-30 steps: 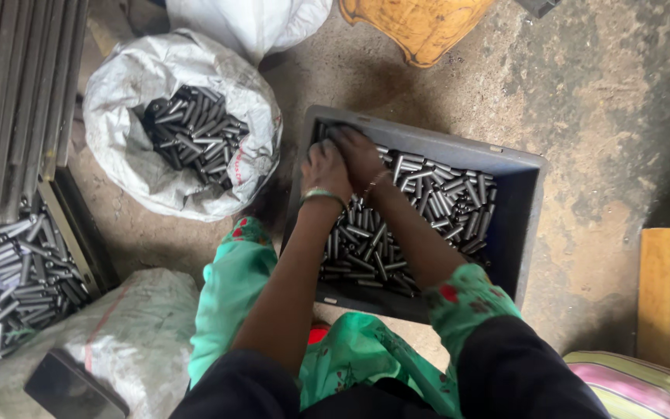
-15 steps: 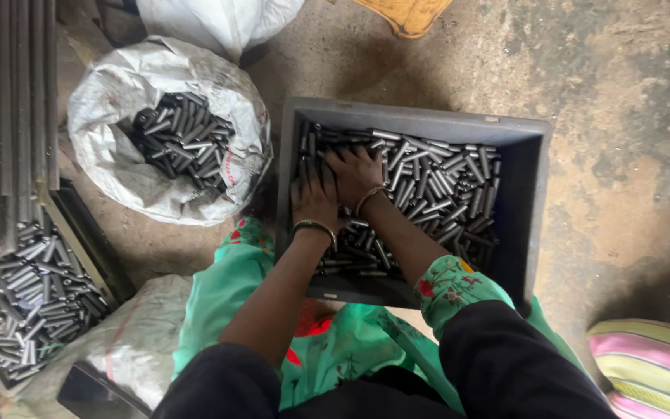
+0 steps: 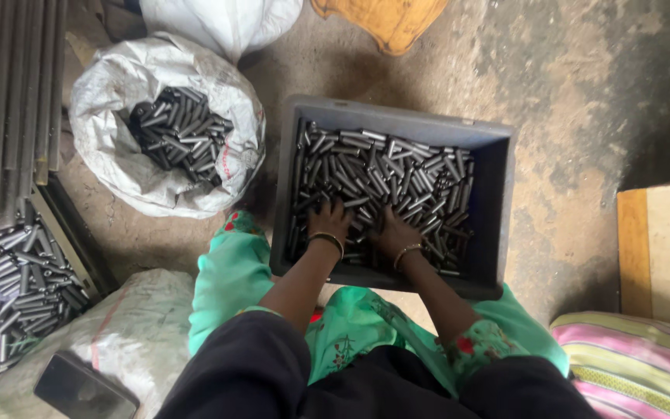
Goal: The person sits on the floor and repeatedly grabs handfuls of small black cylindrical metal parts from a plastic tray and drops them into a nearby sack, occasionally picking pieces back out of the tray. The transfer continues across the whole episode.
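Note:
A grey plastic crate (image 3: 505,209) on the ground in front of me holds several short dark metal tubes (image 3: 397,174). My left hand (image 3: 329,219) rests palm down on the tubes near the crate's near left side, a bangle on the wrist. My right hand (image 3: 395,233) lies beside it on the tubes, fingers spread, also with a bangle. Both hands press into the pile; whether either grips a tube is hidden.
A white woven sack (image 3: 110,155) of the same tubes stands at the left. Long metal rods (image 3: 1,93) and a tray of tubes (image 3: 9,295) lie far left. A phone (image 3: 83,388) rests on a sack. A wooden board (image 3: 664,248) and striped cushion (image 3: 637,365) sit right.
Both hands have drawn back from the crate's far left toward its near edge, over the tubes. The view has shifted, so the crate sits more central.

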Available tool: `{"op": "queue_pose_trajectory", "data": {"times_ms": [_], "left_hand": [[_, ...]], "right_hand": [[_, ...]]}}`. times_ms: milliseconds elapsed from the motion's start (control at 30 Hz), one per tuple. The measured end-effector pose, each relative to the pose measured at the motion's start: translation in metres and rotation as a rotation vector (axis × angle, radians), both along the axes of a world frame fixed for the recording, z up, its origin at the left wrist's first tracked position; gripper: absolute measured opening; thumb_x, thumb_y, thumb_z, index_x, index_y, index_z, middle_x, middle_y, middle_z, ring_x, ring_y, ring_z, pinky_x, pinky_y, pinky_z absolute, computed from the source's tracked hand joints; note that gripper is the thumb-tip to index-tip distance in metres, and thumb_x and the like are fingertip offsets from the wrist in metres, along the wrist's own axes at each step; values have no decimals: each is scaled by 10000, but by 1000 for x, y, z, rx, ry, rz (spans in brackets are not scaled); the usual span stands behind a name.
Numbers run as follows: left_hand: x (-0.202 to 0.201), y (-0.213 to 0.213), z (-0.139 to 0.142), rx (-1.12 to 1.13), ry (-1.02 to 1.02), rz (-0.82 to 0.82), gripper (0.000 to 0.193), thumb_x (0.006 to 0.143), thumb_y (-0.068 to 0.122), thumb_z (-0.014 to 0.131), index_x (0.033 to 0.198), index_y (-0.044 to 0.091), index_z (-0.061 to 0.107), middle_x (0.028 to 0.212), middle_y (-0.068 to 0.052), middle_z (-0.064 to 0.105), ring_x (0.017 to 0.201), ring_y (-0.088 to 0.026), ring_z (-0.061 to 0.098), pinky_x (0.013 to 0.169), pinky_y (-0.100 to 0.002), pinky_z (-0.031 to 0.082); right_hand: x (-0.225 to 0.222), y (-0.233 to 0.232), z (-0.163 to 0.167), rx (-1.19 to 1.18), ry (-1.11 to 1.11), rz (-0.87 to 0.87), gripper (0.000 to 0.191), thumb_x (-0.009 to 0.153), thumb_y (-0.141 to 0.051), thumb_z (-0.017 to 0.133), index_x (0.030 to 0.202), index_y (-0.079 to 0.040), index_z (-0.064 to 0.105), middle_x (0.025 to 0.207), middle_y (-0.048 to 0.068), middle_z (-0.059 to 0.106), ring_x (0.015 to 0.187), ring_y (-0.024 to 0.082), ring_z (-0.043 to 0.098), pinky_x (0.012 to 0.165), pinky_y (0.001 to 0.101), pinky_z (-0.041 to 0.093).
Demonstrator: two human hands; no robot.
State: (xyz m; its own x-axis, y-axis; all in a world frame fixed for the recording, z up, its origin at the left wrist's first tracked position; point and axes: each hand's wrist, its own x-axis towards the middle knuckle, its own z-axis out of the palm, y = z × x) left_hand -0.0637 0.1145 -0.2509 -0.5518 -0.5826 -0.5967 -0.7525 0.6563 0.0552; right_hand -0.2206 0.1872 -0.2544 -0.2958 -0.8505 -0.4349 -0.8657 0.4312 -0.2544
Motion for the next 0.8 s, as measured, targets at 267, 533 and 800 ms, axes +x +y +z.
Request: {"op": "queue_pose_trajectory", "data": {"times_ms": [267,533,800], "left_hand": [[-12,-5,20,16,43,-23,508,1006,223,644,1497,200,515,1598,-35,388,1296,-399,538,917,-443,582],[-21,-48,48,333,265,516,628,999,644,536,1336,132,667,1424,-139,640,1216,-345,626,956,-535,535],[-2,-73,108,1146,1201,1388,350,942,441,683,1078,123,630,1158,-152,663,1006,-305,663,815,-514,588]], "right_hand": [[-32,25,16,-243,-1436,-1065,525,873,-194,707,1335,-45,507,977,170,568,783,312,593,628,447,535],[-32,4,129,-649,-1969,-942,592,891,-431,678,1336,-45,619,1252,151,678,1156,308,669,966,503,559],[-22,-4,148,-694,-2009,-1137,637,936,-675,563,1187,-97,653,1176,119,714,1111,286,674,929,504,560]]}}
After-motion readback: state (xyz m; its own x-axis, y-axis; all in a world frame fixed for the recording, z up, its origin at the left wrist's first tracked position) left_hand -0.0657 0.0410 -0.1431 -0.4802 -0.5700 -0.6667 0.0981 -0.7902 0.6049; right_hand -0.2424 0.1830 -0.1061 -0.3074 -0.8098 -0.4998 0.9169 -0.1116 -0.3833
